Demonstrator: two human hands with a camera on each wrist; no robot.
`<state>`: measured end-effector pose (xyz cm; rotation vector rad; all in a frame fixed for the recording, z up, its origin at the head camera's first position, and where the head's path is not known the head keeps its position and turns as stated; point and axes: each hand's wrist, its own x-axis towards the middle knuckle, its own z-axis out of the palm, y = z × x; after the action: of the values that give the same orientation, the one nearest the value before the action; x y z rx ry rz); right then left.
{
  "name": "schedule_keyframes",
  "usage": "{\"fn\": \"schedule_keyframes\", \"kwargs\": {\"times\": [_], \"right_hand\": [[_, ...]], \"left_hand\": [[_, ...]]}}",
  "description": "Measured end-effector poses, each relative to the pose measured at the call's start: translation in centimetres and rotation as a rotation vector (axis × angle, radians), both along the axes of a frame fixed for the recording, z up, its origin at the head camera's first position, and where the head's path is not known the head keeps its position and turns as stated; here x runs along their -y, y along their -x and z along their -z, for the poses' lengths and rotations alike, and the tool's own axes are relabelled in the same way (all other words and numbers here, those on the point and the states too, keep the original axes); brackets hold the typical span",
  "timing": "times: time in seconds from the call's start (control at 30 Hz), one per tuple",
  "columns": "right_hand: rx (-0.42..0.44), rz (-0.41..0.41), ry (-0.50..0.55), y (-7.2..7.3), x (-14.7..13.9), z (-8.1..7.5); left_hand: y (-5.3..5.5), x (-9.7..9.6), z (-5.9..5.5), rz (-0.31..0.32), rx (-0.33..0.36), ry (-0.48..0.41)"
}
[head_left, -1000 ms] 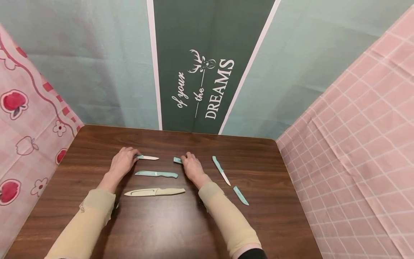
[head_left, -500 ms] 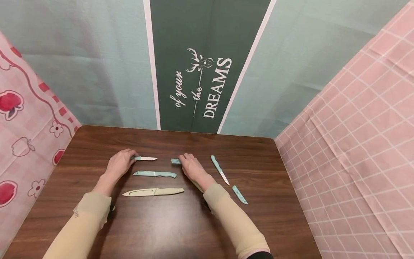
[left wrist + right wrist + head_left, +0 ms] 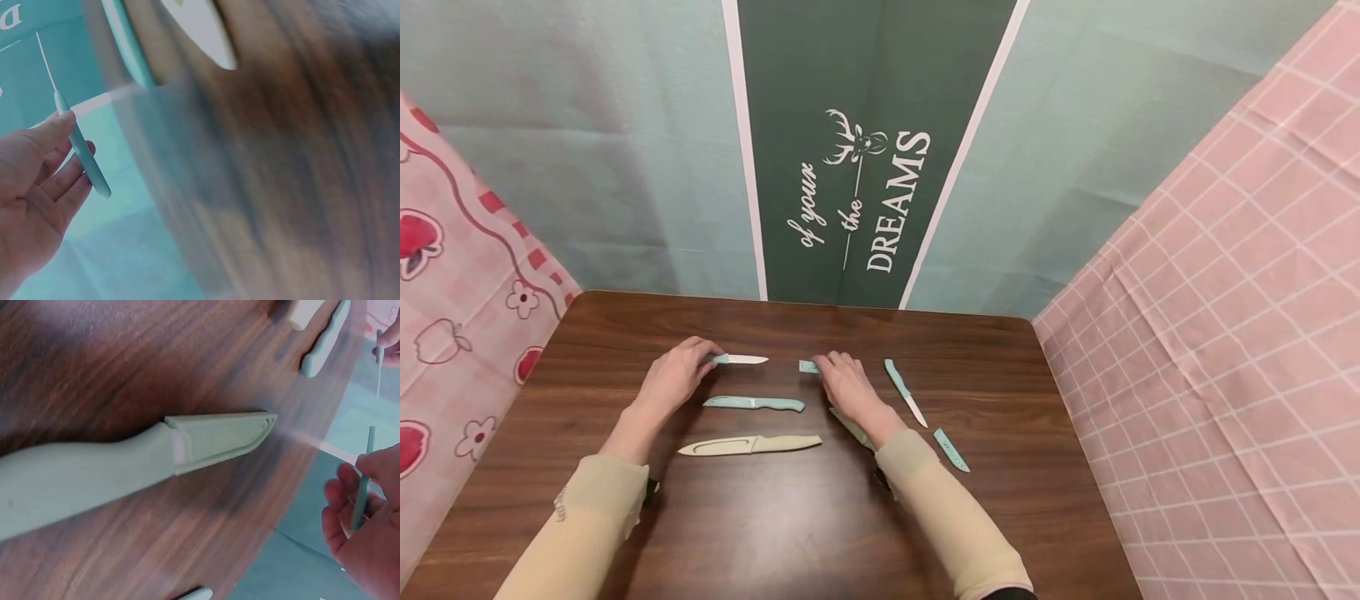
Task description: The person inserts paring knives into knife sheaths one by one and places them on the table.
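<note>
Head view shows both hands at work over a dark wooden surface [image 3: 760, 512]; the left hand [image 3: 673, 375] has its grip pinching the handle of a small knife [image 3: 741, 359], thumb on one side and fingers on the other; the pale blade points across to the right hand [image 3: 848, 387]; that hand's grip pinches a blue sheath [image 3: 808, 367], its end showing past the fingers. Blade tip and sheath are apart, roughly in line with each other; both wrist views show knife and sheath against the hanging cloth.

Nearer the person than the held knife, a sheathed blue knife [image 3: 753, 403] lies flat; nearer still lies a larger cream knife [image 3: 749, 446], also sheathed; a green knife [image 3: 125, 456] in its sheath rests by the right wrist, partly hidden in the head view. To the right of the right hand lies a bare knife [image 3: 906, 392], its blade slanting towards the person; a second sheath [image 3: 952, 450] lies just beyond its tip, near but apart.
</note>
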<state>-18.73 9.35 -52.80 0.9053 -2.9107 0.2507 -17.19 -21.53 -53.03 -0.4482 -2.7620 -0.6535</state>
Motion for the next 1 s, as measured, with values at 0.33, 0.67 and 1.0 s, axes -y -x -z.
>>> {"fn": "schedule_keyframes", "kwargs": {"times": [0.33, 0.67, 1.0], "right_hand": [[-0.038, -0.002, 0.094, 0.4, -0.2, -0.9], [-0.073, -0.025, 0.142, 0.4, -0.6, -1.6], [-0.094, -0.061, 0.146, 0.3, -0.1, -2.2]], "left_hand": [[-0.5, -1.3, -2.0, 0.027, -0.083, -0.006], [-0.7, -2.6, -2.9, 0.106, -0.224, -0.029], [-0.8, -3.2, -3.8, 0.136, -0.240, -0.019]]}}
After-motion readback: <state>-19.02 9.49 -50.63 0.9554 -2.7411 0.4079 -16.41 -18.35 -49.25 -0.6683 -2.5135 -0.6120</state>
